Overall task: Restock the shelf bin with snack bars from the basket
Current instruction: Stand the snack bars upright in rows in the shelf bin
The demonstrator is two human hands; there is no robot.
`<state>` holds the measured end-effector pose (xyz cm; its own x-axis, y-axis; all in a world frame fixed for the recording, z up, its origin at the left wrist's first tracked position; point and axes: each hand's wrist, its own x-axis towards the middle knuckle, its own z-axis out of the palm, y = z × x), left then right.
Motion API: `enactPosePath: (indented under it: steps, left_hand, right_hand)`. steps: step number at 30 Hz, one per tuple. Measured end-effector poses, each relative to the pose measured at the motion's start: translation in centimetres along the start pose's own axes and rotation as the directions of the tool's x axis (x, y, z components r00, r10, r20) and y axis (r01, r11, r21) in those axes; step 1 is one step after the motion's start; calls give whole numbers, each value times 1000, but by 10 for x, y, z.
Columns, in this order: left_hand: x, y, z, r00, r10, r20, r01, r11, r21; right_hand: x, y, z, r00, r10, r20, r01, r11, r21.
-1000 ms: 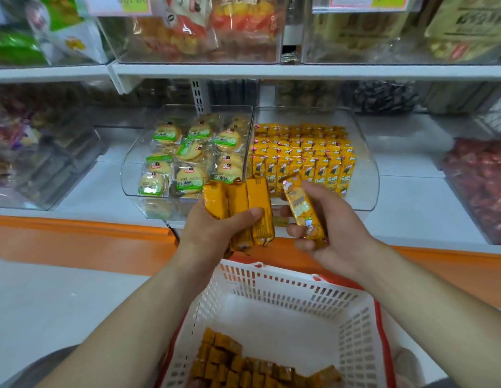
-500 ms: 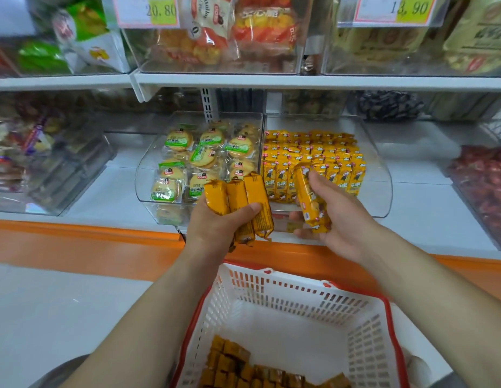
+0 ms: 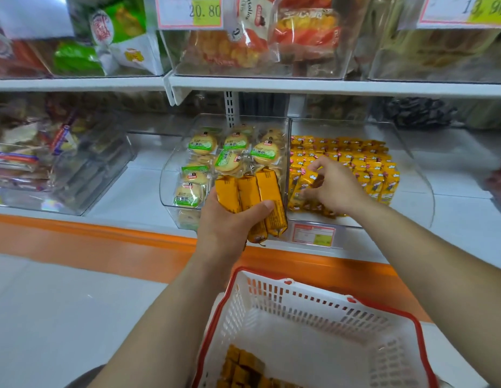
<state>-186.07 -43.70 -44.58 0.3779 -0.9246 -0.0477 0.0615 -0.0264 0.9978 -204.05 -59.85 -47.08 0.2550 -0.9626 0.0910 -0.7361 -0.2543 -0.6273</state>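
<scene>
My left hand (image 3: pixel 229 228) grips three orange-wrapped snack bars (image 3: pixel 253 197), held upright in front of the shelf edge. My right hand (image 3: pixel 336 189) reaches inside the clear shelf bin (image 3: pixel 422 177), fingers pinching a yellow snack bar (image 3: pixel 308 180) at the front left of the rows of yellow bars (image 3: pixel 364 163) standing there. Below, a white basket with a red rim (image 3: pixel 294 303) holds several more orange bars (image 3: pixel 243 368) at its near end.
A second clear bin (image 3: pixel 170 175) left of the snack bar bin holds round green-labelled cakes. A white upper shelf (image 3: pixel 299 85) hangs above with more bins and price tags. An orange strip (image 3: pixel 103 236) edges the shelf base.
My right hand moved forward and up into the bin with the yellow bar, setting it among the front rows. My left hand kept its bars and stayed in place.
</scene>
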Motion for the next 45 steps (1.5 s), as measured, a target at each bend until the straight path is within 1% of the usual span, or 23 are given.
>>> enactPosePath:
  steps: [4,6,9,14,16,17,18,20,22,23,24,25,28,30,32,34,35,36,37,40,42,44,45]
  left_hand:
    - [2,-4,-5,1000,-5,5,5,1000,3]
    - [3,-5,-7,1000,-3,-1,3,1000,15]
    - [3,-6,-10,999,-11,-30,12,999,45]
    - [3,-6,-9,998,-35,-51,38,998,48]
    - [2,-6,-8,998,-47,-45,49,998,45]
    - [1,-6,-7,998,-52,-37,53,998,36]
    - [0,-6,-5,998,-60,-25,60,998,23]
    - [-3,-6,2,997,-78,16,78,997,-4]
    - [-8,-7,11,994,-82,66,83,996,-15]
    - [-11,-8,16,993,-85,87,87,996,-21]
    - [-14,-9,20,990,-93,105,97,995,-29]
    - [-17,-9,25,987,-106,122,112,993,-40]
    - [-22,-12,33,973,-146,177,158,986,-58]
    - [-25,-12,36,973,-157,172,169,984,-56]
    - [-25,-11,37,978,-153,142,165,984,-73]
    - [-24,-9,37,985,-143,99,153,984,-92]
    - [-23,-8,37,987,-135,85,143,985,-96]
    - [-22,-7,37,989,-126,78,133,986,-99]
    - [-21,-7,36,991,-115,75,122,988,-98]
    - [-20,-6,34,992,-101,76,108,990,-96]
    - [-19,-6,33,992,-103,69,109,989,-95]
    - [-18,-7,32,996,-91,16,92,992,-81]
    - [-17,-7,31,997,-74,-21,72,995,-62]
  right_hand:
    - [10,8,24,995,-89,-48,85,994,-71]
    - [12,9,31,993,-101,-54,96,992,-87]
    - [16,9,35,996,-79,-39,76,995,-65]
    - [5,-1,24,999,-17,34,22,989,-147]
    - [-11,-7,6,1000,-15,2,15,982,-186]
    - [-22,-10,-5,999,-42,-24,37,986,-160]
    - [-34,-14,-15,997,-67,-33,64,995,-82]
    - [-60,-26,-28,996,-74,45,66,984,166]
    - [-85,-37,-31,978,-30,208,-61,906,420]
    - [-97,-41,-31,958,-13,285,-141,847,512]
    - [-109,-43,-30,947,-15,322,-181,802,570]
    - [-118,-41,-29,948,-27,317,-176,786,592]
    - [-127,-31,-31,967,-42,252,-102,840,534]
    - [-123,-27,-35,964,-30,265,-138,794,592]
    - [-119,-24,-37,941,-16,339,-241,671,701]
    - [-116,-23,-37,899,23,438,-396,470,788]
    - [-115,-22,-37,883,38,467,-445,384,809]
    - [-114,-19,-37,876,46,479,-466,333,820]
    - [-114,-17,-36,874,44,484,-471,320,822]
    - [-114,-12,-34,876,4,483,-450,371,813]
    - [-114,-12,-32,877,25,480,-452,380,807]
    - [-112,-12,-31,894,45,447,-425,406,809]
    - [-110,-11,-31,910,49,411,-388,448,806]
